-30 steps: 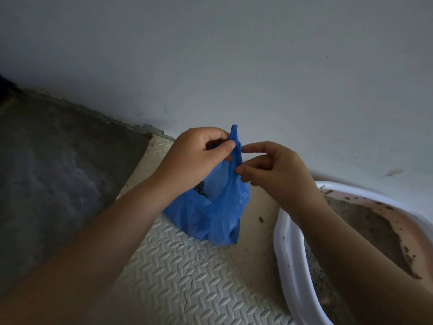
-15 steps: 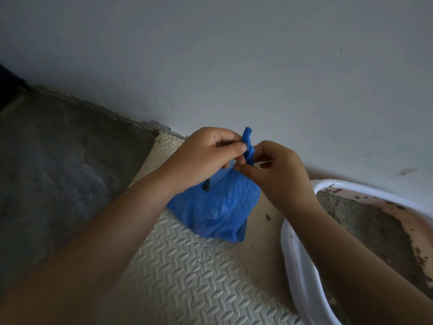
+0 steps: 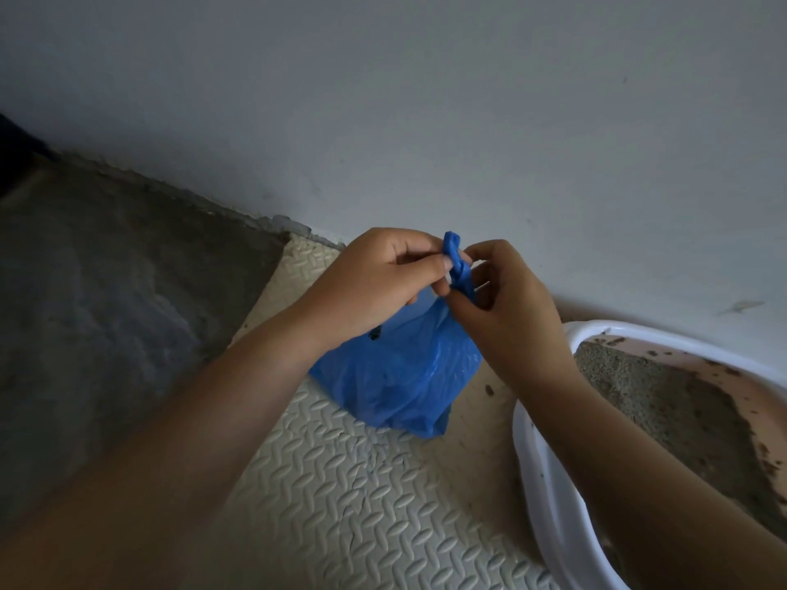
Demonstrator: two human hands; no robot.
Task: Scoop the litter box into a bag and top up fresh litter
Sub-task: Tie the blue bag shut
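Blue bag point(image 3: 400, 376) first: your left hand point(image 3: 374, 283) and right hand point(image 3: 506, 308) both pinch its twisted neck point(image 3: 456, 266), fingers curled round the thin plastic. The sack hangs below your hands, and its bottom appears to rest on the foam mat point(image 3: 340, 483).

Judge it as soft, crinkly film with a sagging lump low down. It is probably fairly light, but slick, and likely to tear if you pull hard on one strand. Take hold at the gathered neck, close above the bulge, rather than on the loose body.

The mat is cream, embossed with a woven oval pattern. Near the bag on your right sits the litter box point(image 3: 536, 483), a smooth, rounded white rim around a pinkish pan. Its grey, gritty litter point(image 3: 664, 398) lies unevenly, leaving the pan bare at the far side. Beyond are the rough concrete floor point(image 3: 106, 313) and a plain wall point(image 3: 426, 121).
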